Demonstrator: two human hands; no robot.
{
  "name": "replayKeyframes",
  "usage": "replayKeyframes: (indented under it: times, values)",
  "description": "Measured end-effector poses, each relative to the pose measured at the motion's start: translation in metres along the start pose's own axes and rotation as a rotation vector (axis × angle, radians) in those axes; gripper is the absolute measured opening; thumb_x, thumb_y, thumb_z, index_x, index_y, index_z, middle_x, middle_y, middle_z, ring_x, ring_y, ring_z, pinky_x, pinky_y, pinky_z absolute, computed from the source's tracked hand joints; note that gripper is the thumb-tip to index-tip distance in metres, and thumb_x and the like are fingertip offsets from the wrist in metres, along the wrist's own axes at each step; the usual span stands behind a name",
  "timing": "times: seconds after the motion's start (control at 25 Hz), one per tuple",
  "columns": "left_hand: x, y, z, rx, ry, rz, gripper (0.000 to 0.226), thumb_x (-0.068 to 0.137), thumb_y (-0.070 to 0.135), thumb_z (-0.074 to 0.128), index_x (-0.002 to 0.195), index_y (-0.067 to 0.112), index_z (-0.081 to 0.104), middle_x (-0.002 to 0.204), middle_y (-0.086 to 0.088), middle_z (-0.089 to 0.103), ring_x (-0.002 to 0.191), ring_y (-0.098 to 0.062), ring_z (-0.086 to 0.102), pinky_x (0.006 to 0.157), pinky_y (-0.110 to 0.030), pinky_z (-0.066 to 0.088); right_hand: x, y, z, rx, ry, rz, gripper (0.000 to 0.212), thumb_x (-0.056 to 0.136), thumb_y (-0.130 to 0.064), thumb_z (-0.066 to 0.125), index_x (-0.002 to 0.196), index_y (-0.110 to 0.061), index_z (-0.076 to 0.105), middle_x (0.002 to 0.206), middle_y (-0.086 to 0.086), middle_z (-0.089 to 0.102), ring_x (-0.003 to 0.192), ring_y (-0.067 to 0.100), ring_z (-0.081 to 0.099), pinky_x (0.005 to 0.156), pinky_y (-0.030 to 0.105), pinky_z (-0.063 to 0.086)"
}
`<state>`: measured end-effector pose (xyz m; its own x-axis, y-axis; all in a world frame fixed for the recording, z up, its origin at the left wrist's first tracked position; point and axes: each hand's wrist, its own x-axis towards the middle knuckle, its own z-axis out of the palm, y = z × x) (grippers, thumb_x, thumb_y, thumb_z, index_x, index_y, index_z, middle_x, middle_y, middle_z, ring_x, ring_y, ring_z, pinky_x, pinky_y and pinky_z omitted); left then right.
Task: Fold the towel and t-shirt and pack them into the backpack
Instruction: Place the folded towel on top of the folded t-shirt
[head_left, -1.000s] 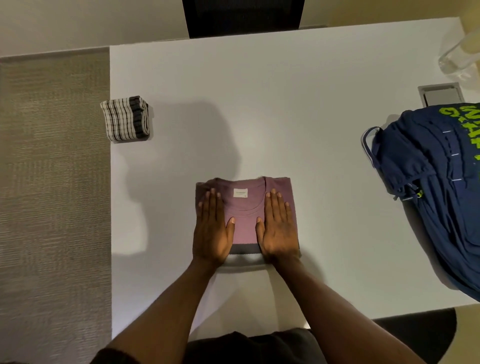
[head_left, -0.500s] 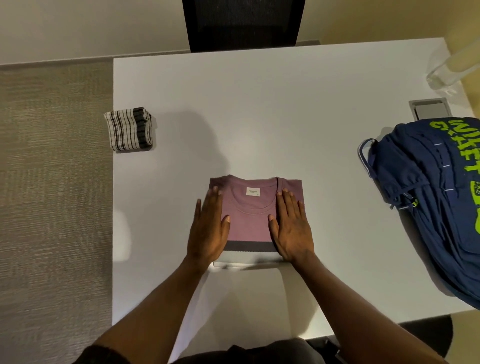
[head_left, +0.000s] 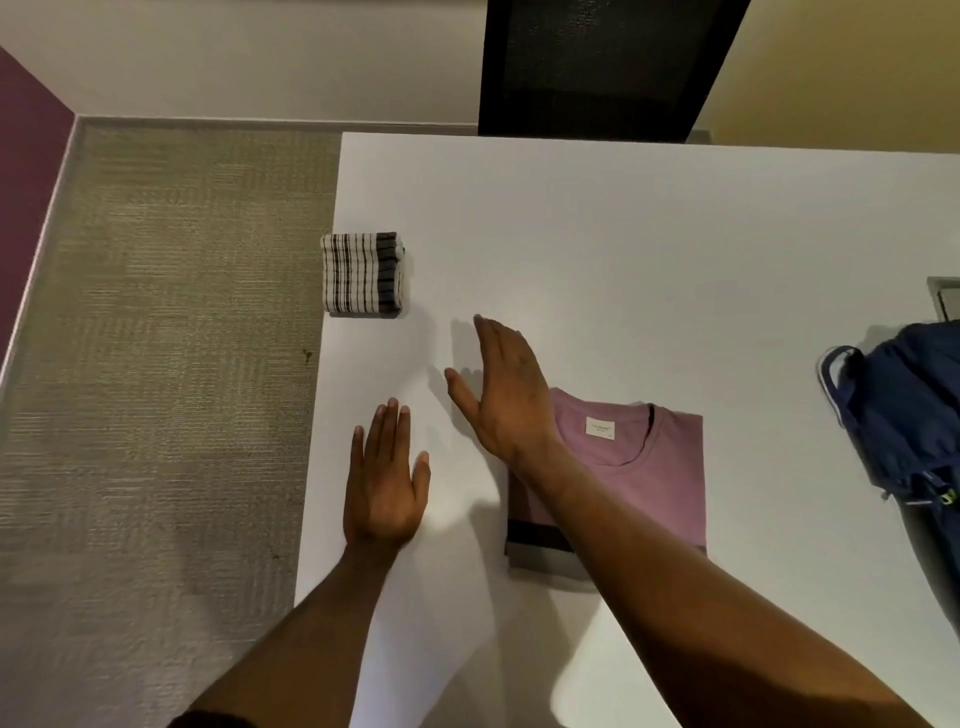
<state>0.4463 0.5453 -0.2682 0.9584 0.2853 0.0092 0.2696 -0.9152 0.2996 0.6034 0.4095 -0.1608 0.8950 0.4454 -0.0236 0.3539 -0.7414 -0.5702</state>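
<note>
Mauve t-shirt (head_left: 649, 483) label (head_left: 600, 428) illegible; left hand (head_left: 384, 488), right hand (head_left: 506, 395): each grip straight-fingered, empty.

White table (head_left: 623, 234); blk chair (head_left: 597, 67) at far edge; beige carpet (head_left: 156, 364) L of table; grey plate (head_left: 946, 304) at R edge.

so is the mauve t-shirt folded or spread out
Folded: the mauve cloth t-shirt lies as a compact rectangle on the white table, collar label facing up.
</note>
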Motion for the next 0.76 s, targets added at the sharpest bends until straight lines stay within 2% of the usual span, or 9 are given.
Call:
replayKeyframes:
  times: [0.12, 0.24, 0.32, 0.4, 0.52, 0.68, 0.76]
  values:
    - [-0.002, 0.0, -0.002, -0.067, 0.111, 0.031, 0.061, 0.104, 0.029, 0.055, 0.156, 0.002, 0.041, 0.164, -0.016, 0.037, 0.156, -0.028, 0.03, 0.123, -0.055, 0.031, 0.042, -0.039, 0.019, 0.045, 0.011, -0.01, 0.067, 0.103, -0.048, 0.054, 0.155, -0.009, 0.039, 0.155, 0.011, 0.049, 0.143, 0.025, 0.043, 0.12, 0.035, 0.03]
    - [0.003, 0.001, -0.004, -0.153, 0.036, -0.014, 0.061, 0.104, 0.033, 0.052, 0.156, 0.004, 0.042, 0.165, -0.014, 0.036, 0.157, -0.026, 0.027, 0.124, -0.056, 0.026, 0.077, -0.062, 0.036, 0.119, 0.01, 0.033, 0.054, 0.101, -0.04, 0.061, 0.144, -0.008, 0.051, 0.139, 0.011, 0.059, 0.127, 0.025, 0.053, 0.104, 0.035, 0.044]
    - [0.004, -0.001, -0.004, -0.14, -0.015, -0.033, 0.062, 0.105, 0.037, 0.045, 0.158, 0.006, 0.038, 0.167, -0.013, 0.033, 0.159, -0.025, 0.023, 0.126, -0.054, 0.022, 0.099, -0.072, 0.053, 0.227, -0.062, 0.191, 0.051, 0.101, -0.039, 0.061, 0.14, -0.008, 0.052, 0.136, 0.011, 0.057, 0.126, 0.025, 0.053, 0.097, 0.034, 0.044]
    - [0.004, -0.002, -0.003, -0.121, -0.027, -0.024, 0.063, 0.106, 0.037, 0.043, 0.16, 0.005, 0.034, 0.168, -0.014, 0.03, 0.159, -0.026, 0.02, 0.127, -0.054, 0.021, 0.119, -0.077, 0.071, 0.31, -0.082, 0.343, 0.051, 0.099, -0.04, 0.062, 0.137, -0.007, 0.052, 0.133, 0.012, 0.056, 0.124, 0.027, 0.053, 0.099, 0.037, 0.048]
    - [0.002, -0.001, -0.003, -0.103, -0.038, -0.039, 0.065, 0.105, 0.035, 0.045, 0.161, 0.005, 0.031, 0.17, -0.013, 0.026, 0.16, -0.026, 0.016, 0.127, -0.054, 0.022, 0.147, -0.087, 0.09, 0.327, -0.033, 0.451, 0.056, 0.097, -0.042, 0.064, 0.136, -0.005, 0.048, 0.132, 0.015, 0.053, 0.122, 0.032, 0.055, 0.101, 0.048, 0.051]
    - [0.002, 0.001, -0.004, -0.123, -0.035, -0.044, 0.06, 0.108, 0.036, 0.036, 0.159, 0.005, 0.035, 0.17, -0.013, 0.026, 0.16, -0.026, 0.017, 0.126, -0.055, 0.023, 0.176, -0.1, 0.104, 0.246, -0.081, 0.621, 0.065, 0.096, -0.041, 0.068, 0.14, -0.005, 0.037, 0.142, 0.018, 0.046, 0.129, 0.04, 0.051, 0.104, 0.049, 0.046]
    - [0.001, 0.0, -0.002, -0.128, -0.039, -0.038, 0.063, 0.106, 0.036, 0.045, 0.16, 0.006, 0.034, 0.17, -0.013, 0.024, 0.16, -0.026, 0.015, 0.127, -0.054, 0.021, 0.184, -0.101, 0.108, 0.217, -0.091, 0.686, 0.068, 0.092, -0.034, 0.075, 0.14, -0.007, 0.036, 0.143, 0.017, 0.044, 0.129, 0.04, 0.052, 0.104, 0.048, 0.047]
